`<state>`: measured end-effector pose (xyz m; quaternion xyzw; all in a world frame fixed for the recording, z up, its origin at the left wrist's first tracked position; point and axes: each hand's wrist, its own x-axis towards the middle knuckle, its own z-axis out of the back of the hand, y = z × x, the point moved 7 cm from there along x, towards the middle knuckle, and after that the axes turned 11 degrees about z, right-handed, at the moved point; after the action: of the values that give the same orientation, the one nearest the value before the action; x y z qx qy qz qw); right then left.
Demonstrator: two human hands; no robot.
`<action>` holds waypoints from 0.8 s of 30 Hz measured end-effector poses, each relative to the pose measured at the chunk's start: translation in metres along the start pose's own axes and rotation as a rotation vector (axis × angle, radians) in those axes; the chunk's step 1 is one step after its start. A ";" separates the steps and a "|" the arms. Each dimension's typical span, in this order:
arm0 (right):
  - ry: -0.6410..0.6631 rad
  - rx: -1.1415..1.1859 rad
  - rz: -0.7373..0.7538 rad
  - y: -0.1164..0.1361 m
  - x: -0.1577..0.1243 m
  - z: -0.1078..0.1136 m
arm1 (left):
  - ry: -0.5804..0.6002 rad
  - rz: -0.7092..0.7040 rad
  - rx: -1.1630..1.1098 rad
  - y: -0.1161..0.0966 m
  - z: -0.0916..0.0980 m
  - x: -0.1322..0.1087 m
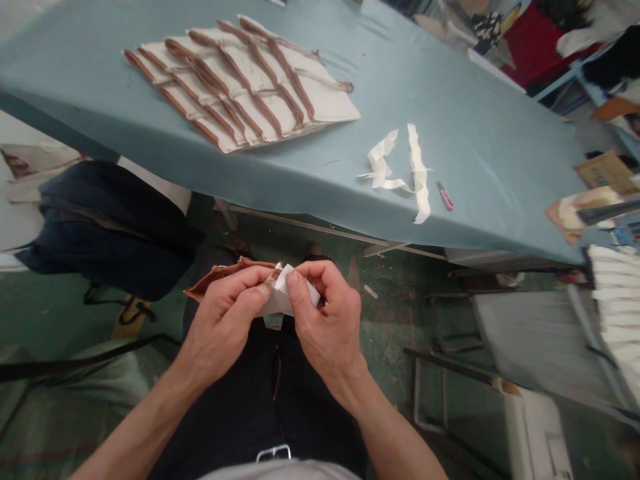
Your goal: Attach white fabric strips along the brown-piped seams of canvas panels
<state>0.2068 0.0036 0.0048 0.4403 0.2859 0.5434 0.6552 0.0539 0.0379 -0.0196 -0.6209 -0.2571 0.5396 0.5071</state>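
Close over my lap, my left hand (233,303) is closed on a brown-edged piece (213,277) that looks like leather or cloth, its brown part sticking out past the fingers to the left. A white strip (280,293), like paper or cloth, lies between the two hands, beside the fingertips of the left. Thumb and fingers of my right hand (325,307) pinch this strip. The hands are almost touching. My fingers hide where the strip and the brown piece meet.
On the blue-covered table (475,153) lies an overlapping row of off-white pieces with brown edges (250,83). Crumpled white strips (420,173) and a pink-handled cutter (445,198) are near its front edge. Dark blue cloth (110,227) hangs at left; a metal frame (425,387) stands right.
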 end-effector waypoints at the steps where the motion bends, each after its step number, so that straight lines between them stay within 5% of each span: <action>1: -0.009 -0.011 0.006 0.001 0.000 0.000 | 0.000 -0.003 -0.010 0.003 0.000 0.001; 6: -0.041 -0.052 0.026 0.005 0.000 0.001 | -0.018 -0.004 -0.056 0.015 0.001 0.002; 15: -0.167 -0.104 0.179 0.009 -0.003 -0.003 | -0.097 -0.088 -0.133 -0.007 -0.005 0.004; 24: -0.156 -0.121 0.208 0.009 0.000 -0.002 | -0.144 -0.152 -0.073 -0.011 -0.001 0.004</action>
<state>0.2010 0.0045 0.0122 0.4683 0.1536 0.5888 0.6407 0.0588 0.0453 -0.0114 -0.5773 -0.3586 0.5331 0.5039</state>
